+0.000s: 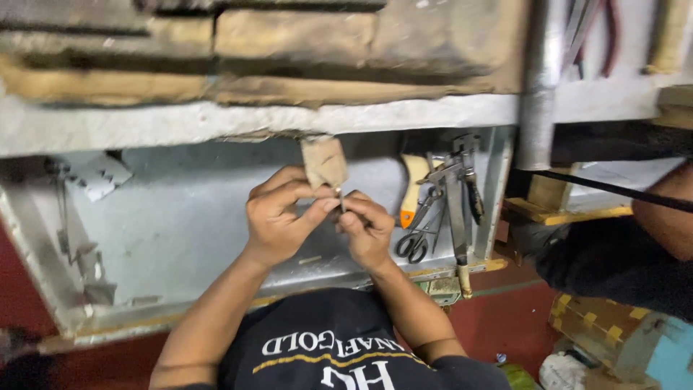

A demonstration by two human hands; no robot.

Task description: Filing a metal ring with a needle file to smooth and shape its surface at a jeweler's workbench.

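Observation:
My left hand (278, 217) and my right hand (368, 231) meet in the middle of the view, in front of a grey metal panel (180, 217). The left thumb and fingers pinch a small tan, rough-looking piece (325, 162) that sticks up above them; it may be sandpaper or cloth. The right fingertips are closed on a thin, small metal part (341, 201), which touches the lower edge of the tan piece. The fingers hide most of the metal part. My dark shirt (325, 347) fills the bottom of the view.
Scissors (417, 235), pliers and other hand tools (455, 180) lie against the panel just right of my hands, beside an orange-tipped handle (411, 191). A grey pipe (538, 87) runs past on the right. Another person's arm (671, 209) is at the far right, over wooden blocks (592, 325).

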